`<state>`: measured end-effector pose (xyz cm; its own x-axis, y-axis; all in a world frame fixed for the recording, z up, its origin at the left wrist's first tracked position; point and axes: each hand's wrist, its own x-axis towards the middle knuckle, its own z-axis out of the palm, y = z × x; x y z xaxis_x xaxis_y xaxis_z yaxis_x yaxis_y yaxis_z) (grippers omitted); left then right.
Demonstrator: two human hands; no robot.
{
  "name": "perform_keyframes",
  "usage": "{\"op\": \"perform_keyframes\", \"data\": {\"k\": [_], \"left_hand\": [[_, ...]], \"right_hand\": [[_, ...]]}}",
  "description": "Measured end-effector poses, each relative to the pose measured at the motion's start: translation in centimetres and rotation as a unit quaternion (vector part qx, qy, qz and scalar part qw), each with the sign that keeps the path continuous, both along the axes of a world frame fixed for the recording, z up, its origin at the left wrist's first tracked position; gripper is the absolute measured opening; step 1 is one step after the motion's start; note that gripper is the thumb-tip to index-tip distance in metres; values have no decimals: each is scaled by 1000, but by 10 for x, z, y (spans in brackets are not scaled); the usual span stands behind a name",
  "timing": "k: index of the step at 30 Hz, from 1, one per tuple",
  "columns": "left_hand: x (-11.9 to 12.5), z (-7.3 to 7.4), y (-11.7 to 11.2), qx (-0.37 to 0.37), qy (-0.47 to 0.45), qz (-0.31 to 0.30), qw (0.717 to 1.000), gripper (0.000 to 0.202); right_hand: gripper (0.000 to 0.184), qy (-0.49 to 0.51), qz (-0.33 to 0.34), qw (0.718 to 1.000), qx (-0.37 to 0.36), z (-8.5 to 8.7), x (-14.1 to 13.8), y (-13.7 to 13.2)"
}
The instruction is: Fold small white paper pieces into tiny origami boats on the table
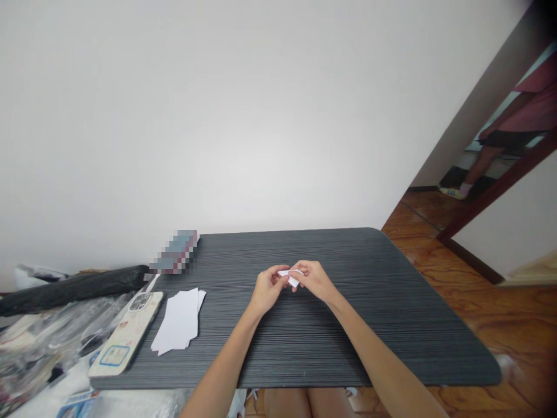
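Above the middle of the dark table [300,354], a small piece of white paper [292,280] that looks folded is held between both my hands. My left hand [268,288] pinches its left end between thumb and fingers. On the other side, my right hand [314,280] grips the right part, its thumb lying across the top. My fingers cover much of the paper, so its full shape is hidden. To the left of my left forearm lies a loose stack of white paper sheets [179,320], with edges fanned out unevenly.
A phone in a pale case [127,334] lies at the table's left edge. Behind it sits a blurred-out box-like item [176,252]. Plastic bags [65,331] and a long black wrapped item [78,287] crowd the left side. A person [500,128] stands beyond the doorway at right.
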<state>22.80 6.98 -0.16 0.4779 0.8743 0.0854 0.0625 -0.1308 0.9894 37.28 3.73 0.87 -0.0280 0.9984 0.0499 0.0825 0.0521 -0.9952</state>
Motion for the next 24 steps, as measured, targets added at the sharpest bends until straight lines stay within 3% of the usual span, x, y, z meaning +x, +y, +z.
{"op": "perform_keyframes", "data": {"k": [7, 15, 19, 24], "left_hand": [[-1, 5, 0, -3, -11, -11, 1000, 25], [-5, -2, 6, -59, -57, -41, 996, 44], [-8, 4, 8, 26, -66, -40, 997, 42], [-8, 15, 0, 149, -1, -48, 988, 30]], "right_hand": [[24, 9, 48, 999, 11, 1, 2, -1], [25, 47, 81, 995, -21, 1, 5, 1], [26, 102, 42, 993, -51, 4, 11, 1], [23, 137, 38, 989, -39, 4, 10, 1]]}}
